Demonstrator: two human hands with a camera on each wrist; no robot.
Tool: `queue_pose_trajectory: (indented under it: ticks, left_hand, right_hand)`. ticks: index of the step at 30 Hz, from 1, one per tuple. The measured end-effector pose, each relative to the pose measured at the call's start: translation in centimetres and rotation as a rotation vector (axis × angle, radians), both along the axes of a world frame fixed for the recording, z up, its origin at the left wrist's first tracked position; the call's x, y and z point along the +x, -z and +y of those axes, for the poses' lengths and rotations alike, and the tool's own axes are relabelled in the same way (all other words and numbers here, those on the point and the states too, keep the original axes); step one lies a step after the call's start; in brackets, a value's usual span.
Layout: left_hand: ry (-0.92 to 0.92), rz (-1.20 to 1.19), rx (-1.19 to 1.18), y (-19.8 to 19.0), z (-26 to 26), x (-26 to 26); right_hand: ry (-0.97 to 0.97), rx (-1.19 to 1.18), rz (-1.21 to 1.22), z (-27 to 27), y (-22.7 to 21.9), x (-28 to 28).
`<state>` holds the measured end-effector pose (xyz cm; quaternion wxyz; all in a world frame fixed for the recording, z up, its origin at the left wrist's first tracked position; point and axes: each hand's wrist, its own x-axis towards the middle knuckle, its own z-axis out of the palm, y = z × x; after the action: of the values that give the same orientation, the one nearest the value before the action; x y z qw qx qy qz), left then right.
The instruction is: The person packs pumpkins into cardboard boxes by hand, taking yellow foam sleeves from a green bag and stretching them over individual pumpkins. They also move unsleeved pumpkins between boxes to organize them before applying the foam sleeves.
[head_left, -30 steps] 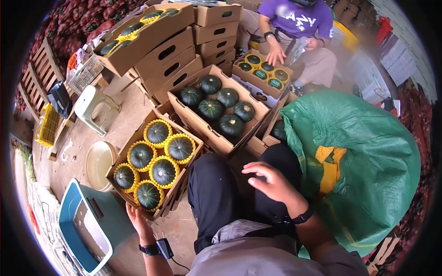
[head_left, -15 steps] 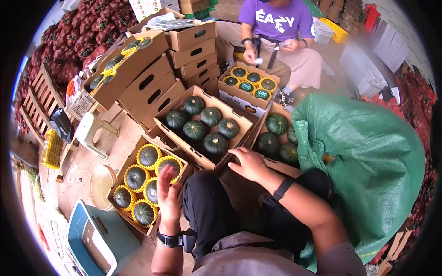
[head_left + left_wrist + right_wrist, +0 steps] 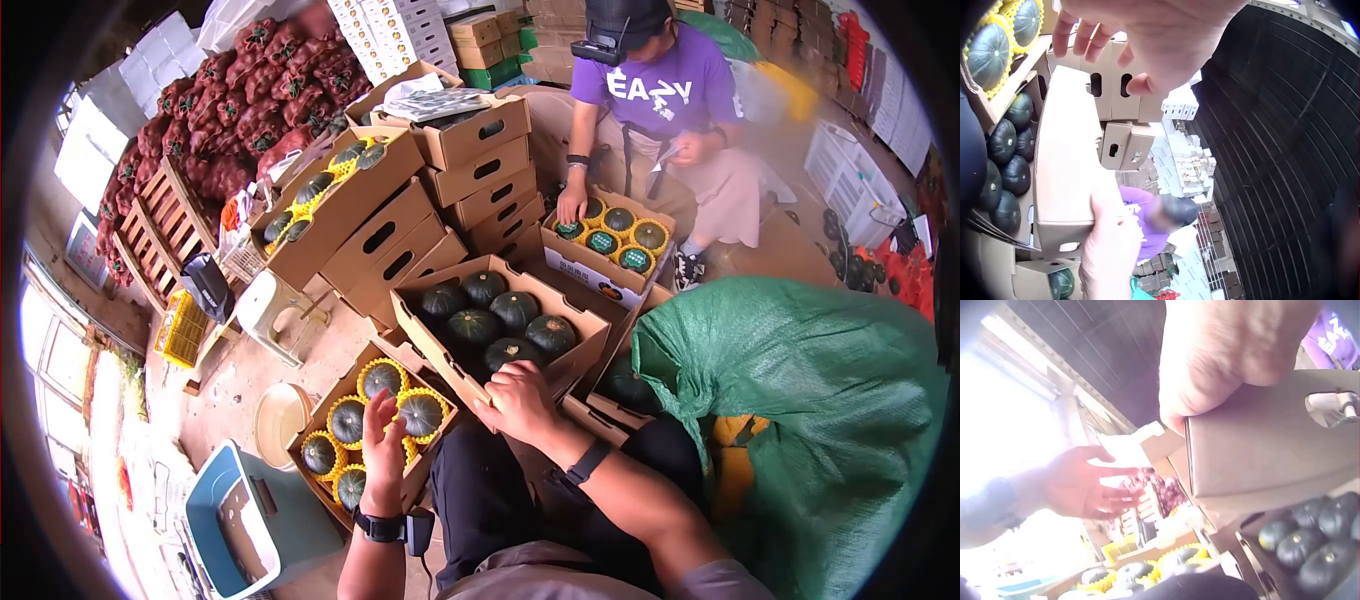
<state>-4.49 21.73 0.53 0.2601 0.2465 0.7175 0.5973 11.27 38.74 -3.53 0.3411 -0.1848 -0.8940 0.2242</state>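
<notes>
Right hand [image 3: 522, 402] grips the box [image 3: 440, 352] near its five o'clock corner; left hand [image 3: 383, 452], fingers loose, empty, has it between one and two o'clock, long axis ten-to-four.

"What's that purple shirt [image 3: 630, 117] showing?"
"White letters [image 3: 648, 91] are spelling EAZY across the chest."
"And what are those green labels [image 3: 602, 242] saying, along the near edge of the carton [image 3: 588, 281]?"
"White print's showing, but it's looking too small for reading."
</notes>
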Motion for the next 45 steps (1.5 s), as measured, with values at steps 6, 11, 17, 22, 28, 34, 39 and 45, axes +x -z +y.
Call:
queue_pose_trajectory:
  ticks: [6, 11, 17, 22, 28, 34, 39, 45]
  left_hand:
    - [0.058, 0.372, 0.013, -1.6, 0.8, 0.5]
    - [0.341, 0.837, -0.092, -3.2, 0.0, 0.2]
    - [0.748, 1.027, -0.418, -0.9, -5.5, 0.4]
    - [0.817, 0.878, -0.386, 0.4, -12.1, 5.2]
    - [0.736, 0.895, -0.375, 0.0, -16.3, 8.5]
    - [0.689, 0.888, -0.402, -0.2, -16.9, 9.4]
    - [0.667, 0.940, -0.357, -2.3, -15.7, 9.8]
    - [0.807, 0.982, -0.153, -6.8, -6.1, 10.1]
  right_hand:
    - [-0.254, 0.084, 0.001, -2.3, -5.3, 4.4]
    - [-0.356, 0.037, -0.086, -6.1, -9.1, 12.6]
    - [-0.394, -0.042, -0.582, -9.9, -9.7, 21.8]
    - [-0.090, -0.235, -0.191, -10.6, -10.5, 24.5]
    - [0.412, -0.750, -0.810, -3.3, -3.8, 34.7]
    - [0.798, -0.366, -0.167, 17.0, -11.3, 41.6]
    - [0.935, -0.191, -0.308, 18.9, -13.2, 37.6]
    - [0.808, -0.330, -0.573, 8.6, -8.7, 25.3]
